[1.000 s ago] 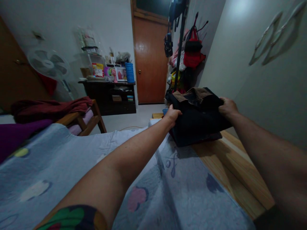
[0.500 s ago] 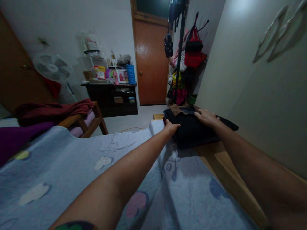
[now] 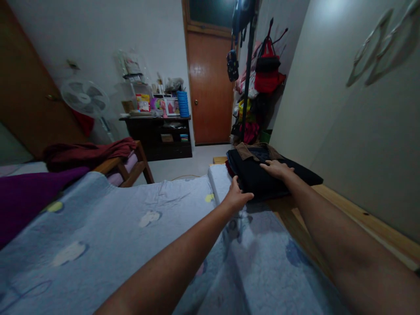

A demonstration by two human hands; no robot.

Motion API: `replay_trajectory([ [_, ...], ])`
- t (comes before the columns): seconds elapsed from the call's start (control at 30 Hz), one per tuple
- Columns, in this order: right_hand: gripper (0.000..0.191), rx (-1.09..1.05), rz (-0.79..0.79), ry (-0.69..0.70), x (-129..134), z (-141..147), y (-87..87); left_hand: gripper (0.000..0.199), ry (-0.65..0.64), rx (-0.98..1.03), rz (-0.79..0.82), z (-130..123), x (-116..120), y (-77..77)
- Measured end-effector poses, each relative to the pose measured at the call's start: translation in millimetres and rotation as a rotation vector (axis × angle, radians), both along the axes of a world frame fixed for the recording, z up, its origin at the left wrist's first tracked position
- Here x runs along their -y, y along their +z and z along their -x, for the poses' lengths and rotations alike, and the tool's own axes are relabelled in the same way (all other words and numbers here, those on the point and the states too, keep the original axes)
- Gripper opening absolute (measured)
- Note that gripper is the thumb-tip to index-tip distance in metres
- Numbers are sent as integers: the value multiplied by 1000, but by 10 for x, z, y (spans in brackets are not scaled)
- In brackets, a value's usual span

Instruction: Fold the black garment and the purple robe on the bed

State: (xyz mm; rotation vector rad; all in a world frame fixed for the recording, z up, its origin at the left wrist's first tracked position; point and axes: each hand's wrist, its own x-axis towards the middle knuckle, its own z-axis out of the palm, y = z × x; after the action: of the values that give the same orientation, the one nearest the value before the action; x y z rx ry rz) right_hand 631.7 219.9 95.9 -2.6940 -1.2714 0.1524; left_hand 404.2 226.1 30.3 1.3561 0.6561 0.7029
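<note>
We see the dark garment point(image 3: 254, 177) folded at the bed's wooden edge point(image 3: 357, 211): soft, fairly heavy (we judge), best supported underneath at both sides. Our right grip point(image 3: 278, 169) lies unclenched on it; our left grip point(image 3: 236, 199), released, spreads beside.

the left hand point(image 3: 235, 197) and right hand point(image 3: 277, 169) were bare, and so were both slender forearms point(image 3: 193, 245), smooth up to the view's edge.
</note>
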Motion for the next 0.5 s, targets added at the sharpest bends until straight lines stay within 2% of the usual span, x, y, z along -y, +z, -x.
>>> replay_trajectory([
  [0.13, 73, 1, 4, 0, -4, 2, -16, 101, 42, -92, -25, 528, 252, -108],
  [0.3, 69, 34, -47, -1, 29, 53, -16, 89, 138, -206, -17, 1397, 456, -361],
  [0.37, 63, 104, -149, -9, 64, 112, -1, 86, 181, -273, -40, 1771, 504, -471],
  [0.5, 46, 345, -481, 14, 206, 364, 33, 80, 283, -456, -194, 2499, 660, -685],
])
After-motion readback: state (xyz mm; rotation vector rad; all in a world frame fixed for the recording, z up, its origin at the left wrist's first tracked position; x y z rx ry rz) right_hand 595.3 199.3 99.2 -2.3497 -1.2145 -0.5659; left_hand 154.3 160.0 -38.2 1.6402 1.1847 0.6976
